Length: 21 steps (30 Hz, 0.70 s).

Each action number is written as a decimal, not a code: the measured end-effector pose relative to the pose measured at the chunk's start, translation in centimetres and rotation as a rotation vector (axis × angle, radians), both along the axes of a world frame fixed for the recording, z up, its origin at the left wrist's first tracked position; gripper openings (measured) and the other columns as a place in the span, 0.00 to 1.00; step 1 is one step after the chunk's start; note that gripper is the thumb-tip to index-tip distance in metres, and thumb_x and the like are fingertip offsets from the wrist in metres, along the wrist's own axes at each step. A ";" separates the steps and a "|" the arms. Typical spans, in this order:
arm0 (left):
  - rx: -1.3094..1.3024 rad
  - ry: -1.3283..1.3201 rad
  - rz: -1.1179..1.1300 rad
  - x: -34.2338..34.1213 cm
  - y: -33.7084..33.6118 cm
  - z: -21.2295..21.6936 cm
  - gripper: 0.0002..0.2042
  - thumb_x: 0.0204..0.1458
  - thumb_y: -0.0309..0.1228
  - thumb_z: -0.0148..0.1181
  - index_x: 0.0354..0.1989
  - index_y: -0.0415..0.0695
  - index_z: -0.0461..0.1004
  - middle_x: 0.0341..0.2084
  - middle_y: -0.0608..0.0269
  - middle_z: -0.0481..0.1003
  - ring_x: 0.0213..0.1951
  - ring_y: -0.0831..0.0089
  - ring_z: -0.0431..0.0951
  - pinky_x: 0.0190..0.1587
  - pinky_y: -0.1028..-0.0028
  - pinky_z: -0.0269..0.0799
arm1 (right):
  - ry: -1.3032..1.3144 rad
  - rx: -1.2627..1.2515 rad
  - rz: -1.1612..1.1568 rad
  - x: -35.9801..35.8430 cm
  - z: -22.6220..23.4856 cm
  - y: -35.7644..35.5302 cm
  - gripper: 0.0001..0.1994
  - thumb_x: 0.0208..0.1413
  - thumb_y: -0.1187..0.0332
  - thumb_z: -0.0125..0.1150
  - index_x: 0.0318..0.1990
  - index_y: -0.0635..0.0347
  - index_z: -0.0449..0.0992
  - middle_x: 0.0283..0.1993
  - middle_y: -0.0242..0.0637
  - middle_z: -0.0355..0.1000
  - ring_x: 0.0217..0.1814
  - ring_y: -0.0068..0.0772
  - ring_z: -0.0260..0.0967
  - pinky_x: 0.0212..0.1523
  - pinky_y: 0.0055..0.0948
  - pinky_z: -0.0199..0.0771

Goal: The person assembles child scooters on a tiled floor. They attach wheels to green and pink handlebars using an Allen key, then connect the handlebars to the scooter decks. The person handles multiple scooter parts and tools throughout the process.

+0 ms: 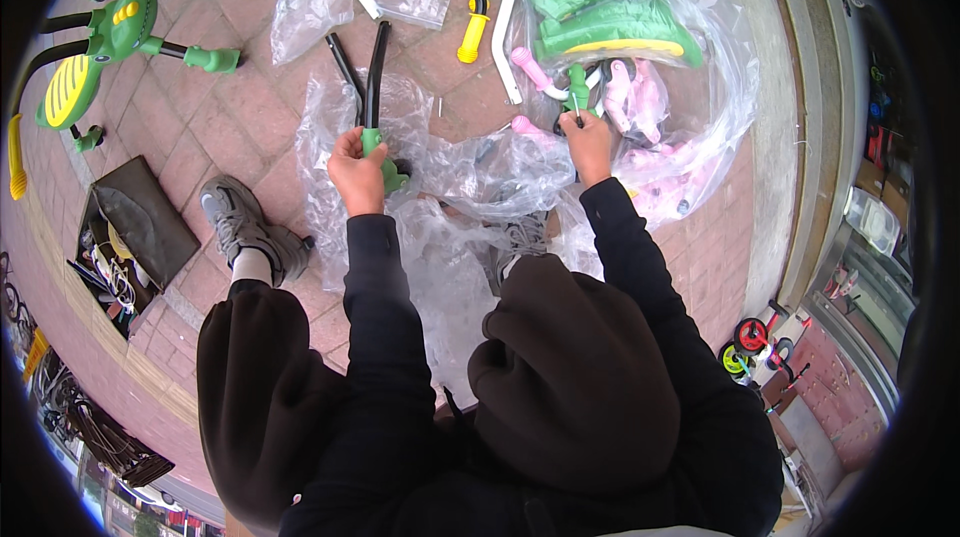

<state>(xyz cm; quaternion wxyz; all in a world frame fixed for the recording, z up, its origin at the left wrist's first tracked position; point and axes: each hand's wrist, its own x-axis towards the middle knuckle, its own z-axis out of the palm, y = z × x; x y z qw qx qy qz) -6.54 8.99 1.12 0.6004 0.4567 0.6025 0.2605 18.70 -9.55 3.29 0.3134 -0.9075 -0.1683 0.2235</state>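
Head view: toward ten o'clock, the left hand [357, 179] is curled around a green fitting [372, 141] that meets a black tube [377, 72]; that pair looks joined. Near two o'clock, the right hand [590, 149] is nearly closed, fingertips pinching a thin metal piece [578, 118] just below a green part [577, 82]. Farther out at ten, a green toy [124, 25] appears assembled. Loose yellow-gripped bars [474, 35] at twelve, a bagged green body [620, 32] at one and pink parts [640, 102] beside it suggest much remains.
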 end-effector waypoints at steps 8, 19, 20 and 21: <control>0.468 0.409 -0.010 0.2 -0.4 0.0 0.16 0.38 0.15 0.57 0.40 0.36 0.71 0.35 0.55 0.73 0.39 0.64 0.73 0.44 0.70 0.67 | -0.287 -0.117 0.003 3.9 -0.2 -2.8 0.11 0.39 0.70 0.64 0.32 0.65 0.75 0.28 0.44 0.73 0.30 0.42 0.71 0.34 0.34 0.69; 0.216 -0.006 -0.091 5.6 -3.9 3.5 0.15 0.42 0.18 0.58 0.42 0.36 0.71 0.38 0.58 0.72 0.38 0.72 0.72 0.43 0.73 0.67 | -0.241 -0.396 0.061 3.1 1.0 2.9 0.17 0.34 0.59 0.66 0.30 0.64 0.75 0.28 0.50 0.73 0.34 0.53 0.71 0.35 0.44 0.70; 0.128 -0.075 -0.087 6.0 -4.1 3.7 0.15 0.42 0.17 0.58 0.41 0.36 0.71 0.39 0.58 0.72 0.39 0.72 0.72 0.43 0.73 0.67 | -0.250 -0.330 0.123 2.6 2.0 3.3 0.17 0.34 0.60 0.66 0.30 0.64 0.75 0.28 0.50 0.73 0.34 0.53 0.71 0.34 0.43 0.70; 0.035 -0.138 -0.156 6.2 -4.4 3.9 0.17 0.47 0.21 0.57 0.47 0.36 0.69 0.43 0.58 0.71 0.40 0.75 0.71 0.45 0.74 0.66 | -0.248 -0.293 0.172 1.8 3.1 3.6 0.17 0.34 0.60 0.65 0.30 0.64 0.75 0.27 0.50 0.72 0.33 0.53 0.71 0.34 0.43 0.70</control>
